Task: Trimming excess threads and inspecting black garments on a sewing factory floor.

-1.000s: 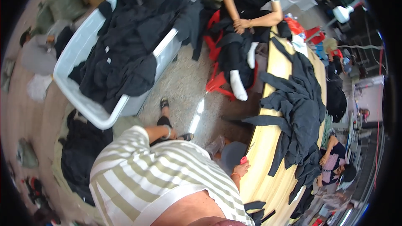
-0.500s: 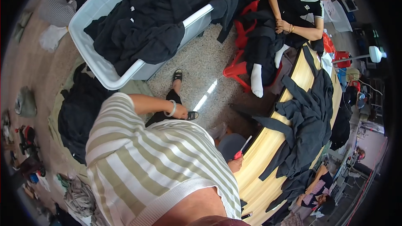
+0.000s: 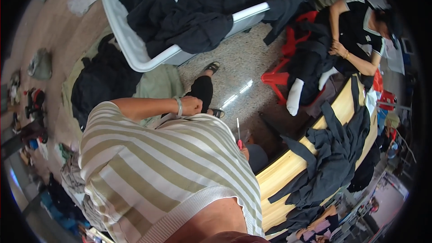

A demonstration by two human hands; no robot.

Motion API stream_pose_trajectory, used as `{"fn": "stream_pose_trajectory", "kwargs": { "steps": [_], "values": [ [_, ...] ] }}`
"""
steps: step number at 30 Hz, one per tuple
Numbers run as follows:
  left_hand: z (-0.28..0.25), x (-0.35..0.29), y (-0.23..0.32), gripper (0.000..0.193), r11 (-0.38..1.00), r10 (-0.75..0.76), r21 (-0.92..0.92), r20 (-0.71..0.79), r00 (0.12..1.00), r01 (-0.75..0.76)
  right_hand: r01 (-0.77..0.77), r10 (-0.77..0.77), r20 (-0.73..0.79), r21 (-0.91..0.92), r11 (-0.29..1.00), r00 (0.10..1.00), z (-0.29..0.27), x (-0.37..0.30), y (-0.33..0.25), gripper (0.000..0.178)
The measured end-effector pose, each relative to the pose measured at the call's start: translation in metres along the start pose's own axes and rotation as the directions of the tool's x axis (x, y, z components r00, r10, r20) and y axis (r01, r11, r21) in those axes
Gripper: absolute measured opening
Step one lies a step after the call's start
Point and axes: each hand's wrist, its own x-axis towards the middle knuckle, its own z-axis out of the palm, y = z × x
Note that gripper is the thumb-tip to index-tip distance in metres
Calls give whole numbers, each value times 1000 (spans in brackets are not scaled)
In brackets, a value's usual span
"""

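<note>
The slim red-handled tool with a straight, pale shaft (image 3: 240,143) is grasped in the right hand (image 3: 245,153), which is partly hidden by the striped shirt (image 3: 180,166) — the shaft points forward from that grip. Right of the grip stands a pale wood-grain table (image 3: 281,171) bearing dark fabric pieces (image 3: 339,148). Left of it, the left hand (image 3: 193,105) has curled fingers — whether around anything, I cannot tell — with a light-grey plastic tub (image 3: 139,63) of black garments (image 3: 193,22) ahead.

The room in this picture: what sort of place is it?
Probably a clothing workshop: a pale plastic bin is heaped with dark cloth, dark fabric pieces lie strewn along a wooden table, and another dark heap lies on a greenish sheet.
</note>
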Motion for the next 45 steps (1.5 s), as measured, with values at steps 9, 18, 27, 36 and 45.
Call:
{"fn": "stream_pose_trajectory", "kwargs": {
  "steps": [9,18,27,36,45],
  "values": [
    [-153,65,-14,17,892,-61,-411,-526,848,-191,220,-340,-207,-449,866,917,-41,5,-188,32],
    [-356,238,-174,82,658,-745,-748,-631,216,84,112,-156,-152,-262,958,976,-39,17,-329,34],
    [-382,290,-230,38,700,-671,-713,-638,377,40,301,-461,-290,-459,836,839,-31,10,-444,20],
    [-291,139,19,33,766,578,-337,-12,816,-547,382,-365,-149,111,917,919,-4,19,-558,23],
    [-197,123,72,36,723,591,-568,214,778,-393,330,-458,205,456,827,865,-22,7,-574,20]
  ]
}}
